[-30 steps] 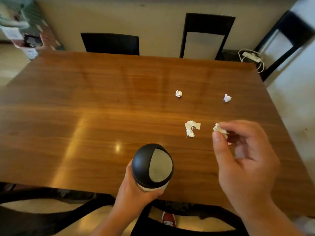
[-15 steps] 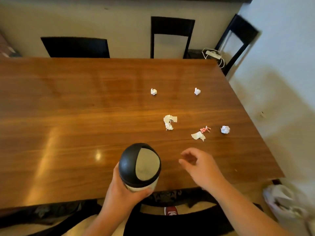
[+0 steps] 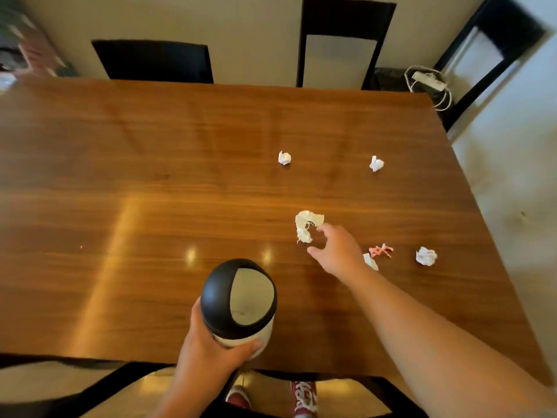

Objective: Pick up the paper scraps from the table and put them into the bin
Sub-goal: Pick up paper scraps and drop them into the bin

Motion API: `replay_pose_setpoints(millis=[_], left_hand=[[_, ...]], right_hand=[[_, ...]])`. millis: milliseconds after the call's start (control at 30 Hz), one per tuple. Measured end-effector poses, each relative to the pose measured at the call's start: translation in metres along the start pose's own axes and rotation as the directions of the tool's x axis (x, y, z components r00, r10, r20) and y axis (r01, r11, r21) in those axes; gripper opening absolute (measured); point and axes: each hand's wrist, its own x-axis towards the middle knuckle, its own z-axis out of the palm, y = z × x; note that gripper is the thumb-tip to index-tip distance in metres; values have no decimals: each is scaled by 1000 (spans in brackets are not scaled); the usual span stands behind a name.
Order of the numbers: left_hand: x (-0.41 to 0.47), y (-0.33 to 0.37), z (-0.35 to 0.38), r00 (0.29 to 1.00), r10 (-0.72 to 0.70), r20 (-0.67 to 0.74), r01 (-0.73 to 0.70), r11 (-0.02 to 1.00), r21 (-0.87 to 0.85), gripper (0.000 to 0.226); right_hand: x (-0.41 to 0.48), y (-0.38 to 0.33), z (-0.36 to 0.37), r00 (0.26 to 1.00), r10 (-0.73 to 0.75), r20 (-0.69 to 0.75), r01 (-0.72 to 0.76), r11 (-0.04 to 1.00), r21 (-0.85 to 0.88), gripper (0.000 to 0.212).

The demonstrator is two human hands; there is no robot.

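My left hand point(image 3: 211, 348) grips the white body of a small bin point(image 3: 239, 300) with a black swing lid, standing near the table's front edge. My right hand point(image 3: 337, 248) reaches over the wooden table point(image 3: 120, 206), fingers apart, fingertips right beside a cream crumpled scrap point(image 3: 306, 226). A flat cream scrap point(image 3: 371, 262) pokes out from behind that hand. To the right lie a pink scrap point(image 3: 381, 251) and a white paper ball point(image 3: 426, 256). Two more white balls, one point(image 3: 284, 158) and another point(image 3: 376, 163), sit farther back.
Black chairs stand at the far side point(image 3: 150, 60), point(image 3: 340, 40) and the right corner point(image 3: 488, 55). A white power strip with cable point(image 3: 429, 81) lies on the floor behind. My red shoes point(image 3: 303, 398) show under the front edge.
My right hand has gone from near the bin forward to the cream crumpled scrap. The left hand has kept its hold on the bin. The view has shifted a little to the left.
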Motion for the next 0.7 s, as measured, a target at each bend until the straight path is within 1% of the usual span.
replay_pose_setpoints(millis=[67, 133, 200, 267, 333, 467, 533, 633, 700], left_hand=[[3, 4, 12, 999, 12, -44, -11, 1000, 8, 117], [5, 9, 22, 996, 36, -76, -34, 999, 28, 116], [4, 15, 29, 994, 61, -93, -58, 998, 41, 115], [2, 18, 34, 990, 75, -120, -68, 996, 56, 112], [1, 19, 34, 987, 69, -144, -60, 996, 65, 111], [4, 20, 29, 987, 52, -151, -41, 996, 80, 114], [5, 21, 28, 990, 52, -132, -42, 996, 79, 114], [7, 23, 29, 993, 48, -103, -42, 997, 67, 113], [8, 24, 30, 995, 49, -89, -42, 997, 70, 111]], right_hand=[[28, -8, 3, 998, -46, -40, 43, 997, -64, 58], [50, -15, 9, 995, -79, -63, 71, 990, -124, 58], [65, -20, 15, 995, -81, -55, 71, 984, -164, 56], [74, -21, 21, 998, -59, -15, 55, 979, -195, 54], [78, -21, 26, 998, -62, 10, 63, 976, -208, 47], [71, -16, 30, 994, -105, 43, 111, 976, -185, 27], [61, -10, 30, 991, -110, 74, 119, 985, -124, 22], [37, 3, 26, 993, -95, 69, 88, 991, 97, 12], [15, 10, 24, 996, -60, 73, 41, 970, 240, 5]])
